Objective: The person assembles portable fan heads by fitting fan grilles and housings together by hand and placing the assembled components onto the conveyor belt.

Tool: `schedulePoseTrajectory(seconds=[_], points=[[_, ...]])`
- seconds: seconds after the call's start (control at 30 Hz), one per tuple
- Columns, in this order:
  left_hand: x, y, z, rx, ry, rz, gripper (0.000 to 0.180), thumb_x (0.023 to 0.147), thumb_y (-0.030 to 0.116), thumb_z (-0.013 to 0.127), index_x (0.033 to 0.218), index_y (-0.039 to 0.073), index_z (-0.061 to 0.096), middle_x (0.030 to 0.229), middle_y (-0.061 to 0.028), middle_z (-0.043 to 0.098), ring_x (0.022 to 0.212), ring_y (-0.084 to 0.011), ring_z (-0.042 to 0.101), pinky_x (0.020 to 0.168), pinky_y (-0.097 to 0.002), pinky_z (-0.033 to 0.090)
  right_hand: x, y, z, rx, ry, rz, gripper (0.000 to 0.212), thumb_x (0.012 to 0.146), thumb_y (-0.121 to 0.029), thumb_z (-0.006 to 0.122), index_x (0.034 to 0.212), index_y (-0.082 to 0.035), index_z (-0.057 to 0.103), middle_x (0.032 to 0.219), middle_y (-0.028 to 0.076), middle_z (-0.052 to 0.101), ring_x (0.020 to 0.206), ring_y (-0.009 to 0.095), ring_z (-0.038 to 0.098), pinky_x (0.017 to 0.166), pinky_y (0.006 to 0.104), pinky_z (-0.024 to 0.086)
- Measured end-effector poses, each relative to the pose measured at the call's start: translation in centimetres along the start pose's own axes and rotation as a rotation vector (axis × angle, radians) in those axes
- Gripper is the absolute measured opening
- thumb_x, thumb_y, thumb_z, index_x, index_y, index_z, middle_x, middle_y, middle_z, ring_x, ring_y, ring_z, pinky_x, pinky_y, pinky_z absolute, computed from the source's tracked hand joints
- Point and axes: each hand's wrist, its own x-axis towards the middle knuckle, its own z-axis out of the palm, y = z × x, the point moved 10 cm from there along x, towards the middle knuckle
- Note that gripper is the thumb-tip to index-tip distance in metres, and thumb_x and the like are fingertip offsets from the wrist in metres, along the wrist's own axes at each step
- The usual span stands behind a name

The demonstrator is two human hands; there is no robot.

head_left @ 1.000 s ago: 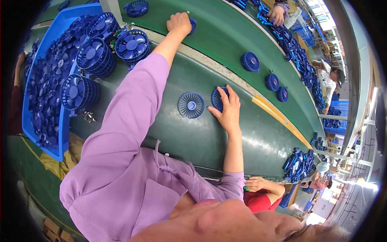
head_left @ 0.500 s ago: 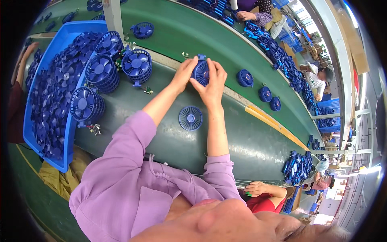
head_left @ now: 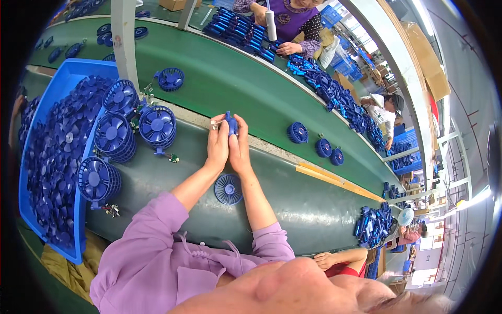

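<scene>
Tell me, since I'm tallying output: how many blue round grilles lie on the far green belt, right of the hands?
3: one grille nearest the hands, a second beside it, a third farthest right. More may be hidden.

green bench (head_left: 172, 178) w/ round blue grille (head_left: 228, 189), stacked fan cages (head_left: 157, 127), blue bin (head_left: 57, 83)

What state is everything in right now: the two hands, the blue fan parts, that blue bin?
Left hand: closed on the small blue fan part, raised over the bench.
Right hand: closed on the same part from the other side.
Small blue fan part: held edge-on between both hands.
Round blue grille: lying flat on the bench, untouched.
Stacked fan cages: piled beside the bin.
Blue bin: heaped with blue fan blades.
</scene>
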Motion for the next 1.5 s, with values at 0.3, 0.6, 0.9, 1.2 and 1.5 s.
schedulePoseTrajectory(seconds=[0.3, 0.6, 0.9, 1.2, 1.5], points=[[1.3, -0.2, -2.1, 0.442, -0.039, 0.197, 0.036, 0.102, 0.027, 0.037, 0.125, 0.001, 0.047, 0.118, -0.0177, 0.055, 0.11, -0.0303, 0.054, 0.095, -0.0389, 0.041, 2.1, 1.3, -0.4, -0.076, -0.027, 0.088, 0.047, 0.093, -0.02, 0.052, 0.136, -0.004, 0.042, 0.13, 0.015, 0.049, 0.119, 0.025, 0.048, 0.102, 0.0345, 0.037], [2.3, -0.8, -3.1, 0.436, -0.002, 0.222, 0.026, 0.099, 0.02, 0.044, 0.115, 0.001, 0.054, 0.113, -0.0172, 0.057, 0.106, -0.0329, 0.055, 0.093, -0.0394, 0.042, -6.6, -0.9, -5.5, -0.699, -0.266, 0.101, 0.072, 0.075, -0.027, 0.074, 0.138, -0.01, 0.043, 0.148, 0.022, 0.031, 0.136, 0.039, 0.03, 0.111, 0.0466, 0.027], [2.9, -1.0, -2.7, 0.332, 0.056, 0.192, 0.025, 0.101, 0.019, 0.044, 0.113, 0.002, 0.057, 0.109, -0.0096, 0.061, 0.091, -0.0177, 0.06, 0.075, -0.0289, 0.05, -11.2, -3.8, -0.2, -0.795, -0.426, 0.0, 0.068, 0.063, -0.028, 0.081, 0.125, -0.014, 0.058, 0.133, 0.018, 0.047, 0.119, 0.038, 0.046, 0.104, 0.0494, 0.034], [3.3, 0.0, -5.3, 0.21, 0.26, 0.201, 0.026, 0.099, 0.014, 0.041, 0.118, 0.0, 0.051, 0.128, -0.018, 0.05, 0.12, -0.0306, 0.048, 0.1, -0.0394, 0.038, 8.1, -0.5, 1.6, -0.595, -0.072, -0.202, 0.065, 0.074, -0.018, 0.074, 0.134, -0.012, 0.05, 0.127, 0.018, 0.046, 0.118, 0.033, 0.048, 0.099, 0.0389, 0.042], [4.2, 0.3, -5.5, 0.177, 0.279, 0.164, 0.032, 0.1, 0.024, 0.042, 0.12, 0.0, 0.05, 0.133, -0.018, 0.045, 0.122, -0.0284, 0.045, 0.099, -0.0382, 0.038, 14.7, 1.6, 6.7, -0.321, -0.03, -0.212, 0.037, 0.087, -0.021, 0.063, 0.119, -0.004, 0.061, 0.12, 0.018, 0.061, 0.111, 0.031, 0.059, 0.095, 0.0358, 0.045]])
